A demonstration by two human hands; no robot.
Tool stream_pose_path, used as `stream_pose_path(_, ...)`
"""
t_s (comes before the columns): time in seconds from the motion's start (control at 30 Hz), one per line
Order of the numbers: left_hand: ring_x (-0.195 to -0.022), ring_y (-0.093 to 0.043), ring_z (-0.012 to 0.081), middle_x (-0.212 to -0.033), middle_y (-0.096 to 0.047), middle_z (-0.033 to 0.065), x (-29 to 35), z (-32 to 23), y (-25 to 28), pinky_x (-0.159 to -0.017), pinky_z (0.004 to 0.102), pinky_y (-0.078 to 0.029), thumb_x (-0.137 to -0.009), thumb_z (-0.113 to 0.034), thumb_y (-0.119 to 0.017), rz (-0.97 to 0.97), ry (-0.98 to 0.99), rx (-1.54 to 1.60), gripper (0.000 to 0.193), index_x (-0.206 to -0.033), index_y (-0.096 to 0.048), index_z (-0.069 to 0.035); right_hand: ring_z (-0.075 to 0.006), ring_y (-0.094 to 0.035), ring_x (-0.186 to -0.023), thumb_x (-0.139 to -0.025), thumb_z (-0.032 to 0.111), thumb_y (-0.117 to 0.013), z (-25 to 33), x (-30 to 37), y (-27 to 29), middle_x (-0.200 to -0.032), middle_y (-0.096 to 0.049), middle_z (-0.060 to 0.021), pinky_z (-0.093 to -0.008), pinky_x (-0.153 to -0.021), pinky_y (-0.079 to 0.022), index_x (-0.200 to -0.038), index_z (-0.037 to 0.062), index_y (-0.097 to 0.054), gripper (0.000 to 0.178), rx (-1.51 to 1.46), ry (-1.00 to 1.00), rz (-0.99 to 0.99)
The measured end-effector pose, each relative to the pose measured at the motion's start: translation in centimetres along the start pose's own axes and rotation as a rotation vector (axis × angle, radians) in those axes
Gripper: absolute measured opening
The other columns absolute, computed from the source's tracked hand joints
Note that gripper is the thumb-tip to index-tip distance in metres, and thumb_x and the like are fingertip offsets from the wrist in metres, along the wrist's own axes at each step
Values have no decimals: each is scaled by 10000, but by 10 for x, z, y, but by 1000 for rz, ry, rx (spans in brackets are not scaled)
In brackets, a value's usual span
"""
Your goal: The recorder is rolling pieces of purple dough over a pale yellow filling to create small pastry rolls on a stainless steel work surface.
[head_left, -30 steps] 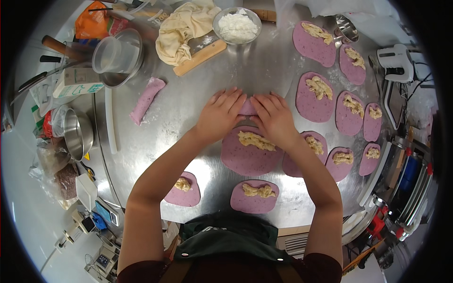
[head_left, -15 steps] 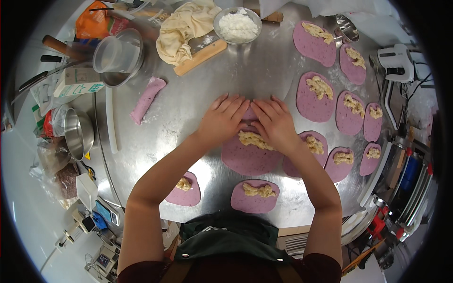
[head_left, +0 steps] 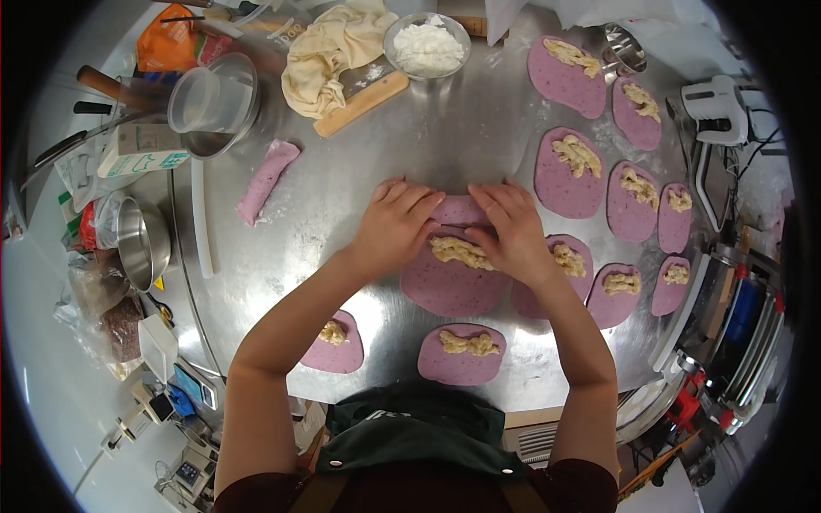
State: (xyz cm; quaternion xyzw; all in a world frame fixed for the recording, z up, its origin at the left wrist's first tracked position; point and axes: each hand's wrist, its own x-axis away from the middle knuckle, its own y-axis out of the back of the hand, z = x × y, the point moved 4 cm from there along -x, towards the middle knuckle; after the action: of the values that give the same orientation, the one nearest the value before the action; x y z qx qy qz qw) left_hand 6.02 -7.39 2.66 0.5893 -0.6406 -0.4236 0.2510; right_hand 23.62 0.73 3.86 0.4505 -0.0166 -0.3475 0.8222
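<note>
Just beyond a flat purple dough piece (head_left: 453, 291) topped with a lumpy pale filling (head_left: 466, 252), a narrow strip of purple dough (head_left: 460, 209) lies crosswise. My left hand (head_left: 398, 222) grips its left end, fingers bent over the far side and thumb on the near side. At the right end my right hand (head_left: 509, 224) has the same hold. A dark line separates the strip from the filled piece; whether they join cannot be made out. Both ends are hidden under my fingers. Left of my hands rests a rolled purple dough log (head_left: 268, 183).
Several filled dough pieces (head_left: 569, 175) spread over the right of the metal table (head_left: 342, 179); two more (head_left: 462, 355) lie near my body. A bowl of white powder (head_left: 428, 47), a cloth (head_left: 329, 60) and a wooden bar (head_left: 362, 104) are at the back. Steel bowls (head_left: 144, 244) stand left.
My hands have moved apart toward the strip's two ends, and its middle now shows between them. The other dough pieces lie as before.
</note>
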Motion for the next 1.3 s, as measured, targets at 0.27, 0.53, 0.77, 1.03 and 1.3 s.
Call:
stream_pose_path(0.27,-1070,-534,302,-1149,-558,99,-5,-5,6,-943,433,-399,-731,-142,-732,9,13,15,483,-1182,-589,-46,-305,-565,-1017,-689,171,-764,-1,4,-3,-1073,-599,-101,-452,-951,-421,-1208,26,-589,566,-2,-45,57)
stream_pose_path(0.53,-1046,-537,300,-1059,-540,108,-21,-4,-1,-887,419,-405,-660,-162,-765,194,102,3,469,-1081,-591,-51,-292,-554,-972,-654,198,-783,2,2,-8,-988,-574,-90,-416,-847,-438,-1154,29,-624,552,24,-61,94)
stream_pose_path(0.77,-996,-564,324,-1015,-566,128,-22,-6,-5,-828,428,-448,-663,-115,-713,236,185,-19,377,-1012,-590,-44,-292,-581,-902,-606,218,-794,0,-8,-12,-897,-575,-82,-419,-782,-467,-918,65,-635,382,59,-182,195)
stream_pose_path(1.03,-925,-571,358,-973,-588,138,-41,12,32,-809,442,-462,-662,-110,-715,290,218,23,347,-984,-616,-27,-323,-599,-905,-630,151,-767,10,-59,-3,-916,-595,-118,-428,-755,-485,-917,34,-631,339,-8,-257,326)
stream_pose_path(1.3,-952,-587,292,-944,-589,101,7,25,64,-832,415,-459,-673,-139,-744,83,203,-438,309,-957,-648,-64,-294,-574,-1001,-618,164,-808,46,-88,-56,-993,-587,-80,-428,-806,-466,-940,56,-629,384,119,-51,217)
